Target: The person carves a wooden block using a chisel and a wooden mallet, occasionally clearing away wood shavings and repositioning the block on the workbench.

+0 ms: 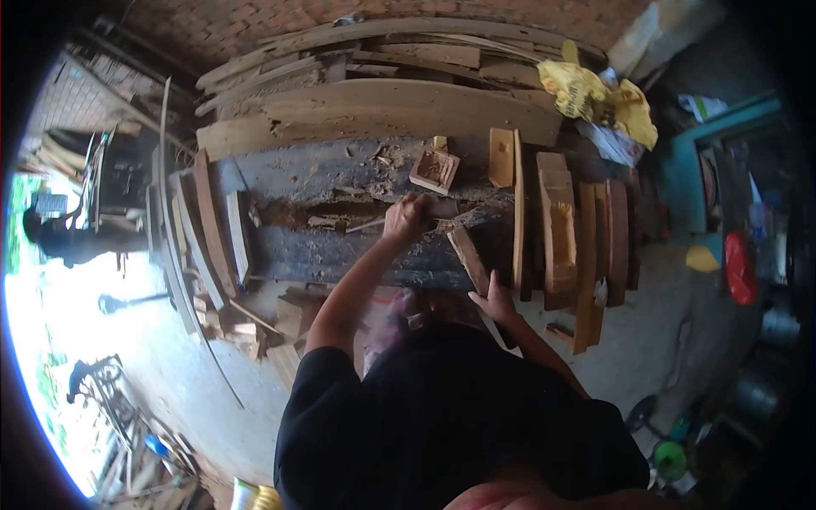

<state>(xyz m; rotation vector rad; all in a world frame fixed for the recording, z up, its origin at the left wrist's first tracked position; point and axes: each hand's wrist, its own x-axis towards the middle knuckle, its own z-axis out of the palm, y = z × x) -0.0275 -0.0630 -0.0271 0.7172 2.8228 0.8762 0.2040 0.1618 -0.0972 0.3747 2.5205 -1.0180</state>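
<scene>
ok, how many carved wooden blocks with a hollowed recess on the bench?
3 clear ones: a square carved block above the left hand, a small pale block to its right, a long hollowed block farther right. Others may be hidden among planks.

Left hand [406,217] on workbench [280,183], right hand [495,299] on plank [468,259]

Slanted wood block [468,259] (bench edge)

This is a rough woodworking workshop, open to daylight at one side. A worn, dusty workbench [340,246] carries wood chips and carved wooden blocks [435,170]. Planks [374,110] are stacked against a brick wall [255,21], more boards [586,255] lean alongside, and offcuts [255,327] litter the concrete floor.
</scene>
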